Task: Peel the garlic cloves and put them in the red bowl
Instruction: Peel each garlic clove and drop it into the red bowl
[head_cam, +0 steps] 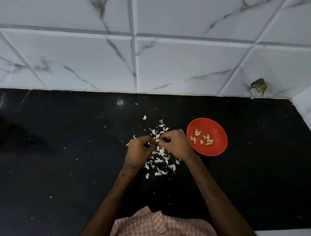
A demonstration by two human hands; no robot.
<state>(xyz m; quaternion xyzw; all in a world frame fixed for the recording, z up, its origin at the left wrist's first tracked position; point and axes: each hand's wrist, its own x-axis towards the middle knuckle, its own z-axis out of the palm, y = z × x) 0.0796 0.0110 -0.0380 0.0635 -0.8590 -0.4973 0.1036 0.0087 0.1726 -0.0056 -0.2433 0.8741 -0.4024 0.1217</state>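
Note:
My left hand [139,150] and my right hand [177,143] meet over the black counter, fingers curled, and pinch one pale garlic clove [157,140] between them. Most of the clove is hidden by my fingertips. The red bowl [216,149] stands just right of my right hand and holds several peeled cloves [202,138]. A scatter of white garlic skins [159,160] lies on the counter under and around both hands.
The black stone counter [64,166] runs left and right, backed by a white marble-tiled wall [148,55]. A side wall [309,107] closes the right end. A dark lump [259,86] sticks to the tiles at the back right.

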